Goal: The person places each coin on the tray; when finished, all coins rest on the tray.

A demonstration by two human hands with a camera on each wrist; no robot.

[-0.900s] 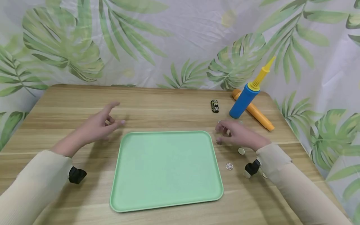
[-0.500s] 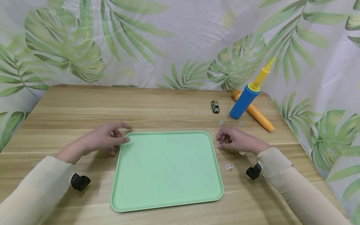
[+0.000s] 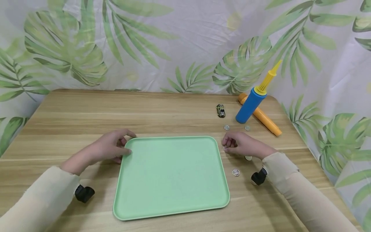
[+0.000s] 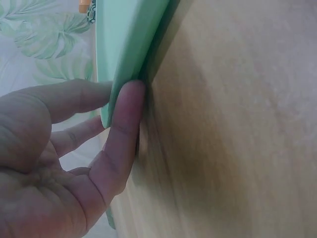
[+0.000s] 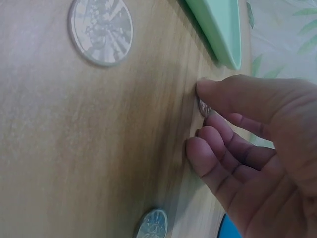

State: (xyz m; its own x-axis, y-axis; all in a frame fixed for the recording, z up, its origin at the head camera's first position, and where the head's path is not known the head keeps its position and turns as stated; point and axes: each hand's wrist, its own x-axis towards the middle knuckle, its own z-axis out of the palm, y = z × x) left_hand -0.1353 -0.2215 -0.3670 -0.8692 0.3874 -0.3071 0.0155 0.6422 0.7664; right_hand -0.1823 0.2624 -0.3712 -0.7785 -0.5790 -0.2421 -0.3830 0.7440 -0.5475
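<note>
A light green tray [image 3: 174, 174] lies on the wooden table. My left hand [image 3: 111, 147] holds its far left corner. In the left wrist view, the thumb is on the inner side of the rim [image 4: 130, 54] and a finger presses the outside, low near the table. Just right of the tray, my right hand [image 3: 242, 144] pinches a silver coin [image 5: 204, 108] between thumb and fingertips, close to the tabletop. The fingers hide part of that coin. Another patterned coin [image 3: 236, 172] lies nearer the front, and one more [image 3: 248, 158] shows beneath the right hand.
Two coins lie beyond the right hand: one coin [image 3: 226, 128] and a paler coin [image 3: 247, 128]. Behind them are a small toy car [image 3: 221, 110], a blue and yellow hand pump [image 3: 250, 106] standing tilted, and an orange tube [image 3: 268, 121]. A leaf-print cloth [image 3: 162, 42] hangs behind the table.
My left hand has moved right and toward me, onto the tray's corner, and taken hold of its rim. My right hand has come slightly nearer and closed its fingertips on a coin.
</note>
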